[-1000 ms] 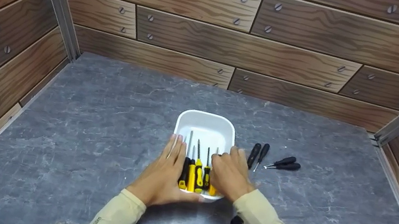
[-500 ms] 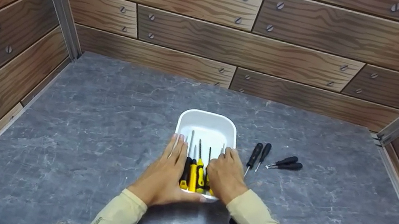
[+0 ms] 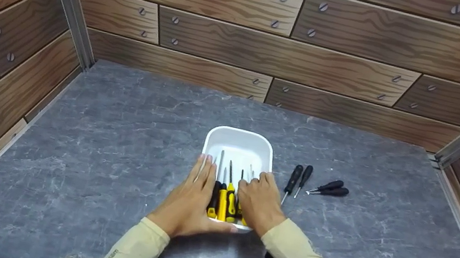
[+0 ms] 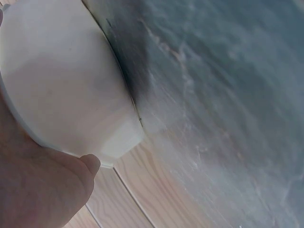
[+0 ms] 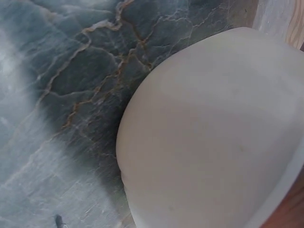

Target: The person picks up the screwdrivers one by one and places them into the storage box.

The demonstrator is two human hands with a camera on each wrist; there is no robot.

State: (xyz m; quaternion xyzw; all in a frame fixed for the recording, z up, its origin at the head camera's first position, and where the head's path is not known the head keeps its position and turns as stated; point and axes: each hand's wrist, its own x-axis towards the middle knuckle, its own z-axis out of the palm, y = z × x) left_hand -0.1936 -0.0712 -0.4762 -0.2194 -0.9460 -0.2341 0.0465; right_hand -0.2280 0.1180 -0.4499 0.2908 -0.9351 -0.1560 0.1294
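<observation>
The white box (image 3: pixel 240 140) on the bench (image 3: pixel 139 132) looks light, stiff and apt to slide; the left hand (image 3: pixel 190 205) steadies it, fingers straight along the left side, thumb along the near rim. The right hand (image 3: pixel 261 200) curls over screwdrivers (image 3: pixel 222 204) inside, its pinch hidden; their chunky near-end handles should grip best.

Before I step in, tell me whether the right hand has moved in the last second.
Yes: the right hand has shifted slightly left, away from the black screwdrivers lying on the table; the nearest one's shaft, hidden then, now shows.
</observation>
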